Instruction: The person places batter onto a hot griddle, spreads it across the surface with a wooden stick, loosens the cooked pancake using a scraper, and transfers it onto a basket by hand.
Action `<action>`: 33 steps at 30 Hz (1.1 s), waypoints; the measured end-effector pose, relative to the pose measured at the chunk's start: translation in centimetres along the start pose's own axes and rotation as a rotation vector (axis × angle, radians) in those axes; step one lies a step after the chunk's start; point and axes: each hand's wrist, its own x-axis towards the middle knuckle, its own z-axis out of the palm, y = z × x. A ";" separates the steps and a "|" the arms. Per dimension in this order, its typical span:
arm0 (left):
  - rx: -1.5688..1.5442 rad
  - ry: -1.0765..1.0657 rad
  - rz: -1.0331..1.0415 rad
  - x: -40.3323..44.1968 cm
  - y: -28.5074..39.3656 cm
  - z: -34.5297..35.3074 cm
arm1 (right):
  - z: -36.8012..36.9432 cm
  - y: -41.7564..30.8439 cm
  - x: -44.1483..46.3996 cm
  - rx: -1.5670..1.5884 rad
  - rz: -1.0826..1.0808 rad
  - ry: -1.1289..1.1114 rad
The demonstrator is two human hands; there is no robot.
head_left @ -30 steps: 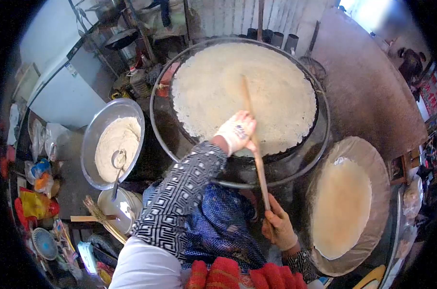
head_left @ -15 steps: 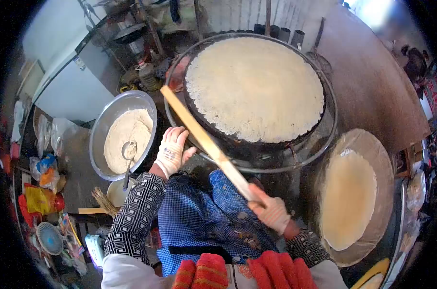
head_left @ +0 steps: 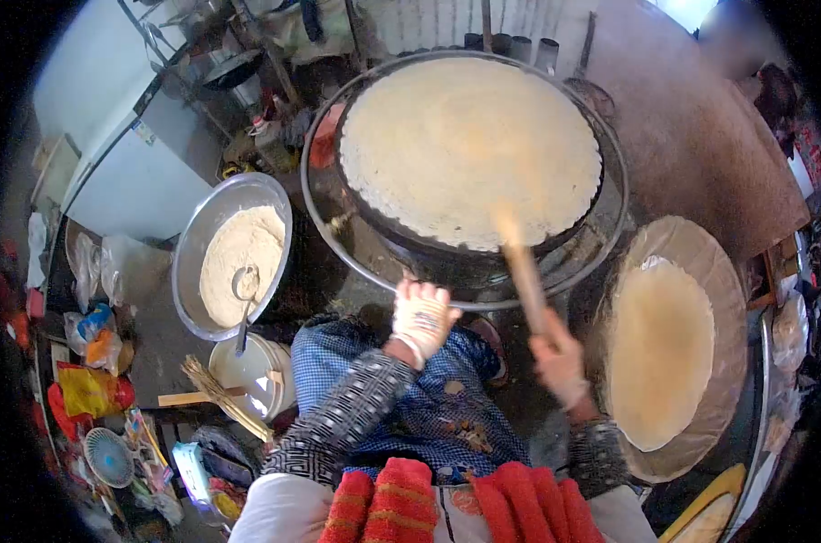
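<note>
A wide sheet of pale batter (head_left: 465, 136) covers the round griddle. My right hand (head_left: 560, 364) is closed round the lower end of a wooden spreader (head_left: 526, 276), blurred by motion, whose far end overlaps the batter's near edge. By the griddle's metal ring (head_left: 372, 279), my left hand (head_left: 422, 315) is open, palm down, holding nothing. Both hands wear light gloves. To the left stands a metal bowl (head_left: 186, 288) of thick batter (head_left: 238, 249) with a ladle (head_left: 245, 288) resting in it.
A large lined basket (head_left: 723, 362) with a pale flat sheet (head_left: 661, 353) stands at the right. A white bucket (head_left: 288, 366) and a straw brush (head_left: 213, 387) are below the bowl. Plastic bags and small goods lie far left; a brown board (head_left: 682, 118) rises at upper right.
The spreader has swung from the griddle's left side to its near right edge. My left hand has moved right, away from the bowl. My right hand has shifted right and slightly up.
</note>
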 end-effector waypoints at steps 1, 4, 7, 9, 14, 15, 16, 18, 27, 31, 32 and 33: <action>-0.091 0.023 0.024 -0.2 2.2 0.4 | 2.6 -3.1 0.1 0.043 0.093 -0.108; -0.393 -0.107 0.359 -3.3 5.1 4.3 | 4.4 -7.7 -1.1 0.101 0.253 -0.352; -0.476 0.051 0.631 -7.1 3.5 -3.0 | 2.4 -4.8 -3.9 0.115 0.078 -0.278; -0.336 -0.049 0.545 -5.0 2.1 -8.1 | -0.7 -3.4 -7.4 0.093 0.138 -0.275; -0.267 0.214 0.683 6.9 3.2 -8.9 | -2.2 0.5 -17.5 0.245 0.219 0.026; -0.240 0.184 0.719 9.3 4.8 -7.5 | -1.9 0.2 -17.8 0.374 0.317 0.009; -0.217 0.152 0.754 10.7 6.0 -6.3 | -1.7 -0.2 -18.0 0.500 0.418 0.004; -0.121 0.079 0.716 11.1 6.2 -4.2 | -0.3 -1.2 -16.2 0.502 0.583 0.021; -0.048 0.086 0.375 8.8 -7.0 -4.1 | 1.7 -2.7 -6.3 0.397 0.366 -0.465; 0.098 0.081 0.172 1.5 -13.1 -3.8 | 4.8 -3.1 -4.8 0.050 0.031 -0.541; 0.154 0.041 0.141 -0.1 -13.3 -4.0 | 5.5 -2.3 -5.2 0.041 -0.065 -0.537; 0.122 0.040 0.147 -1.0 -12.9 -4.2 | 5.1 -2.2 -6.3 0.044 -0.153 -0.461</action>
